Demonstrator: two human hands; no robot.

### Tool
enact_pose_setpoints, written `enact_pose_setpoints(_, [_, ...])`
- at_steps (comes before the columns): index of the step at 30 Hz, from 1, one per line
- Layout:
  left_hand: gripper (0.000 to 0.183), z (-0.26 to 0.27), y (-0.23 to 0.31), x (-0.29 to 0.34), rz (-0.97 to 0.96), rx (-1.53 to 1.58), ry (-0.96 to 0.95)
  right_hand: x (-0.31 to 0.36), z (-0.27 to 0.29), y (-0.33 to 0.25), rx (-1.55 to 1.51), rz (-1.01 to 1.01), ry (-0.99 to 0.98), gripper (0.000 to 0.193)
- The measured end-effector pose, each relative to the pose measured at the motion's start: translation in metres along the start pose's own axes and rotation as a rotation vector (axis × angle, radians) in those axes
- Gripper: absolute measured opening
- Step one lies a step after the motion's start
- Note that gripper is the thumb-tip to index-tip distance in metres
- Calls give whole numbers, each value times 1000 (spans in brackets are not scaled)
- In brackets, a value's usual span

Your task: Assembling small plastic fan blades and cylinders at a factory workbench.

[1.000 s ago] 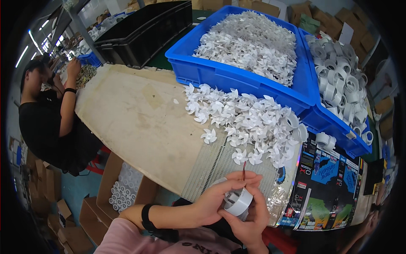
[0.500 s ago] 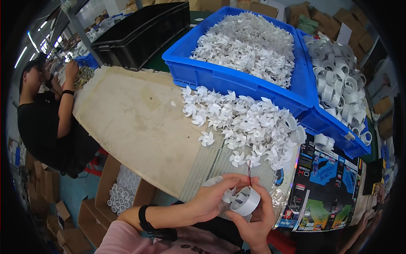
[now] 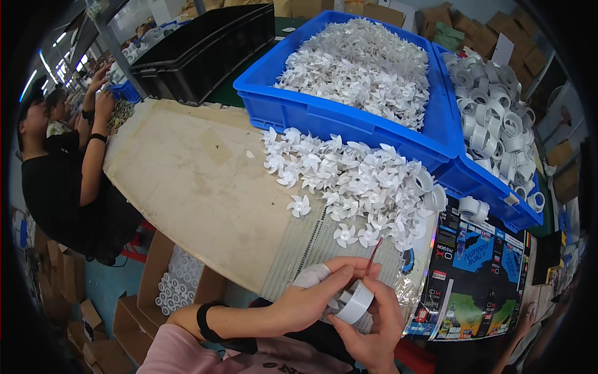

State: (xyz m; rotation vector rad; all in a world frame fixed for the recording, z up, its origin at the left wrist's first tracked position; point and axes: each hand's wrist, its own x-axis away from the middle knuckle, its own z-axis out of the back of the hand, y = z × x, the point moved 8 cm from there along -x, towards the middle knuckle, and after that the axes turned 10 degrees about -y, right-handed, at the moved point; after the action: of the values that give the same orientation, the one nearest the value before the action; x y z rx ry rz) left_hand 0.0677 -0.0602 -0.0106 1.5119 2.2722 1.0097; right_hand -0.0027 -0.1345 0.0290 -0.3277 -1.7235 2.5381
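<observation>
Over the near table edge, a white round fan housing (image 3: 357, 303) is held between my two hands. My right hand (image 3: 379, 330) grips its right side, thumb below and fingers above. My left hand (image 3: 305, 302), with a white wrap on one finger, is closed at its upper left side. White blades (image 3: 336, 304) show at the housing's left opening, partly covered by my left hand. Thin dark red wires (image 3: 374, 254) rise above my fingers. Just beyond lies a heap of white fan impellers (image 3: 349, 171), with a loose white ring (image 3: 436, 198) at its right side.
A blue bin (image 3: 293, 111) full of impellers stands behind the heap. Right of it, another blue bin (image 3: 492, 190) holds white rings. A black crate (image 3: 187, 75) is at back left, a cardboard box (image 3: 153, 268) below the table. A person (image 3: 53, 181) sits at far left.
The housing has turned onto its side, its opening now facing left, and the wires lean more to the right. The person at left has raised an arm.
</observation>
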Motion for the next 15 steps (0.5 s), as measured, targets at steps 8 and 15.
enact_pose_setpoints(8, [35, 3, -4, 3, -9, -60, 7, -6, 2, -10, 88, 12, -34, 64])
enact_pose_setpoints(15, [47, 9, -8, 7, 123, -58, 52, -10, -4, -30, 479, 222, -111, 63])
